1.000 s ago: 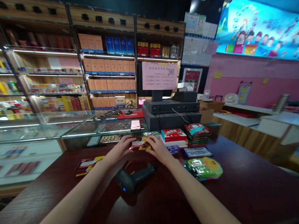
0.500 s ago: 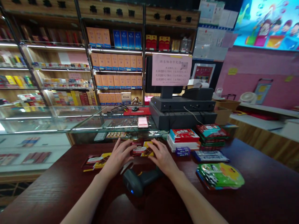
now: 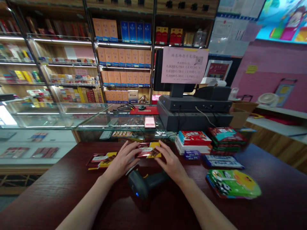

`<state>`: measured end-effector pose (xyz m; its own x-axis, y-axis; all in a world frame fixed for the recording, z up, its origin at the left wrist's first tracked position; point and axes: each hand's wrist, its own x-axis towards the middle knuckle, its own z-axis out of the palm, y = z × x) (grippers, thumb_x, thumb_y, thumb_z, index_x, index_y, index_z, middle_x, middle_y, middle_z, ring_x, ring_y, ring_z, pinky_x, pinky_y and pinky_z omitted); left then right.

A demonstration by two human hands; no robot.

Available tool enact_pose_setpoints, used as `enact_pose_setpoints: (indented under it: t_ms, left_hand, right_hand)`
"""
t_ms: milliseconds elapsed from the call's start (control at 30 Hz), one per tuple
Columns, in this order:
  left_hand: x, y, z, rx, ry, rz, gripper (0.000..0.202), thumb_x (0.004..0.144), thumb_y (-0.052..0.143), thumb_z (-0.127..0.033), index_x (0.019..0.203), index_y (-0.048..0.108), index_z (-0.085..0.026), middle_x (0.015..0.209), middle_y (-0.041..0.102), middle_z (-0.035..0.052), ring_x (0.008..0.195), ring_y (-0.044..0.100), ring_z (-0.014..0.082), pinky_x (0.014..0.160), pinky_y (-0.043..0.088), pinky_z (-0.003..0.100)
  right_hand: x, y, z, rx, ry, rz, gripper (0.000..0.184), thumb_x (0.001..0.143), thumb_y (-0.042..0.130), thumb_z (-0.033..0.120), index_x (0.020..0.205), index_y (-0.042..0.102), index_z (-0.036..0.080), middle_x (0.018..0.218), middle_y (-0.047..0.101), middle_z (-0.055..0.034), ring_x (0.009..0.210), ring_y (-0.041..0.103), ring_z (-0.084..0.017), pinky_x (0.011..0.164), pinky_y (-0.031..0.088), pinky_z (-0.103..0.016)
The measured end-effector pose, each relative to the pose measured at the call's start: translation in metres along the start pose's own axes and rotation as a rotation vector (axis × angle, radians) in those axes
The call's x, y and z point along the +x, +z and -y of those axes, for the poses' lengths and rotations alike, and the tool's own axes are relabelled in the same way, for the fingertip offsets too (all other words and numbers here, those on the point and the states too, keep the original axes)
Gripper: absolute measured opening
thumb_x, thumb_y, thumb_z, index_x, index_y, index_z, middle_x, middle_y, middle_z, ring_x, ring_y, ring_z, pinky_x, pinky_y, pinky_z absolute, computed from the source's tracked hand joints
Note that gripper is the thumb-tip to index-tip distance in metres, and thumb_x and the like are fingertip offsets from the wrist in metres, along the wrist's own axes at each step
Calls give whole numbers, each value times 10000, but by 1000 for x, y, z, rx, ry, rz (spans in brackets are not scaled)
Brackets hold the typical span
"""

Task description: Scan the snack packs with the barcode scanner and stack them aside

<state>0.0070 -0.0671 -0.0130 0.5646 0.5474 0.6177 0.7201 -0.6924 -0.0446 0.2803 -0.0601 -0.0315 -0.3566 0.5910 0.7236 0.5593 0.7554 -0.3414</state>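
Note:
A chocolate bar [image 3: 148,150] in a dark red and yellow wrapper is held level between my two hands. My left hand [image 3: 126,157] grips its left end, thumb below and fingers above. Its right end is between the thumb and fingers of my right hand [image 3: 169,159]. Just in front of the bar lies a dark barcode scanner [image 3: 141,187] with a small blue light, its handle end partly hidden by my right hand. To the left of my left hand, more chocolate bars [image 3: 99,160] in the same wrapper lie on the dark wooden counter [image 3: 59,188].
On the right are red and white boxes [image 3: 195,140], a stack of dark red and green packets [image 3: 226,140], purple packets [image 3: 192,155], a blue-white packet [image 3: 224,162] and green cartoon packs [image 3: 233,185]. Behind stand a glass display case [image 3: 115,123] and a cash register [image 3: 192,111].
My fingers have closed round the chocolate bar's ends, and its front is turned more toward me. The view has shifted slightly, moving the surroundings in the picture.

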Motion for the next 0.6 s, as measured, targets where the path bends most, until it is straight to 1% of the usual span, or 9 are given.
enact_pose_setpoints:
  t_ms: [67, 167, 300, 400, 500, 600]
  left_hand:
    - [-1, 1, -1, -33, -18, -3, 356, 998, 495, -319, 1343, 525, -234, 1465, 537, 91, 1384, 479, 208, 1202, 343, 509]
    - [-1, 2, -4, -74, -68, -24, 349, 1009, 464, -332, 1339, 540, -247, 1421, 585, 76, 1323, 543, 198, 1148, 436, 445]
    - [1, 2, -8, -103, -139, -62, 330, 1022, 428, -357, 1279, 598, -239, 1271, 688, 69, 1169, 651, 190, 1026, 534, 372]
    - [3, 4, -9, -68, -185, -85, 335, 1031, 405, -376, 1240, 618, -223, 1157, 738, 61, 1037, 705, 185, 933, 564, 340]
    - [4, 7, -9, -3, -237, -113, 357, 1035, 394, -389, 1290, 581, -223, 1117, 751, 57, 949, 723, 190, 870, 566, 332]
    - [4, 11, -8, 1, -302, -133, 402, 1032, 401, -390, 1398, 490, -248, 1107, 748, 49, 935, 724, 191, 862, 562, 329]
  right_hand:
    - [1, 0, 3, 44, 29, -20, 436, 956, 574, 239, 1389, 535, 256, 1503, 491, -107, 1362, 512, -253, 1150, 445, -443]
    - [1, 1, 4, 101, 81, -51, 369, 968, 565, 287, 1335, 590, 251, 1444, 560, -108, 1319, 557, -249, 1135, 458, -442]
    - [2, 4, 2, 170, 147, -58, 322, 977, 545, 306, 1283, 628, 250, 1357, 637, -91, 1261, 606, -237, 1095, 491, -423]
    - [4, 5, 2, 202, 189, -56, 298, 992, 509, 306, 1251, 640, 242, 1241, 701, -80, 1175, 657, -222, 1033, 526, -382]
    - [5, 5, 4, 217, 227, -52, 266, 991, 498, 317, 1192, 653, 235, 1112, 733, -68, 1030, 708, -209, 932, 553, -337]
    - [7, 6, 8, 220, 304, -29, 229, 982, 497, 336, 1093, 660, 220, 941, 731, -41, 778, 724, -178, 778, 555, -286]
